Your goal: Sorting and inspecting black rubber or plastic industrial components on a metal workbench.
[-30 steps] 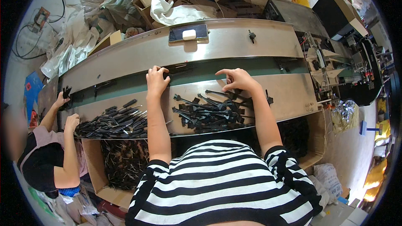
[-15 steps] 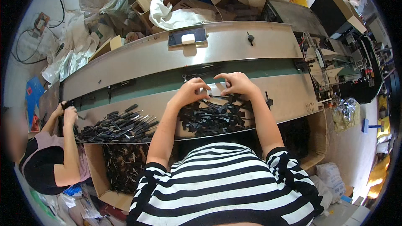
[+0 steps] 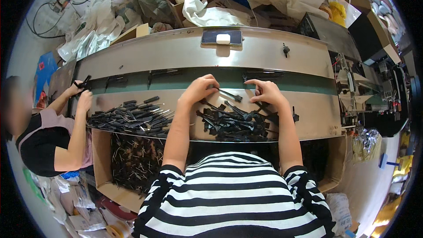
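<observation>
My left hand [image 3: 199, 89] grips a thin black stick-like part [image 3: 229, 94] that points right, just over the near edge of the green conveyor belt [image 3: 308, 84]. My right hand [image 3: 265, 91] hovers close beside it, fingers curled over the top of a heap of black parts [image 3: 235, 123] on the steel ledge; I cannot tell if it holds one. Small bunches of black parts [image 3: 164, 73] lie spaced along the belt.
A co-worker at the left has both hands [image 3: 81, 92] at the belt's end, next to a second heap of black parts [image 3: 130, 117]. A cardboard box [image 3: 132, 163] of parts sits below the ledge. A dark tray with a white block [image 3: 221, 38] rests on the far steel cover. Machinery stands at right.
My left hand swung from the belt on the left to the middle beside my right hand and now holds a black part. The co-worker's hands shifted slightly at the belt's end.
</observation>
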Demonstrator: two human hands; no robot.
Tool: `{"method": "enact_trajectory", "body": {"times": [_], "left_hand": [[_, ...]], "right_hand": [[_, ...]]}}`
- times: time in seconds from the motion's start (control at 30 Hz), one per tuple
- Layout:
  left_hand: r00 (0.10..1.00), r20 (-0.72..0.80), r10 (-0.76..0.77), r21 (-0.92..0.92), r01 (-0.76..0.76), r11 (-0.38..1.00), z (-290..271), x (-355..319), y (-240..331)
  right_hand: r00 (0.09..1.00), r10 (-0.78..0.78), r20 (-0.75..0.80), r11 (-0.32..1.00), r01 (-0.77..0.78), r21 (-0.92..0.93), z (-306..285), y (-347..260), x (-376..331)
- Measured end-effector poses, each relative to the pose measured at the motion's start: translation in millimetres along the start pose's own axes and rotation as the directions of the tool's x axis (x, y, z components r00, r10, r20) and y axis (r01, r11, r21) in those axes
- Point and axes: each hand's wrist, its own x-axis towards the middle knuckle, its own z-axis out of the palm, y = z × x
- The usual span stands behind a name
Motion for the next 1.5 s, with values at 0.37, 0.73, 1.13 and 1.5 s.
{"method": "enact_trajectory", "body": {"times": [0.37,0.73,1.13,1.5], "left_hand": [[0.875,-0.39,-0.288,0.335,0.426,0.84,-41.5,-46.7,-56.8],[0.965,-0.147,-0.217,-0.102,0.204,0.974,-24.5,-29.4,-0.6],[0.973,0.028,-0.231,-0.002,0.231,0.973,-11.2,-71.0,18.0],[0.941,0.122,-0.315,0.07,0.308,0.949,-41.7,-64.6,1.5]], "right_hand": [[0.999,0.031,0.022,0.994,-0.033,0.106,-2.9,-4.4,-4.3],[1.0,0.005,0.026,0.997,-0.007,0.083,-1.0,0.9,-2.8],[1.0,-0.004,0.011,0.996,0.003,0.093,0.0,-0.7,-6.1],[1.0,-0.02,-0.006,0.997,0.021,0.079,2.7,4.4,-5.6]]}}
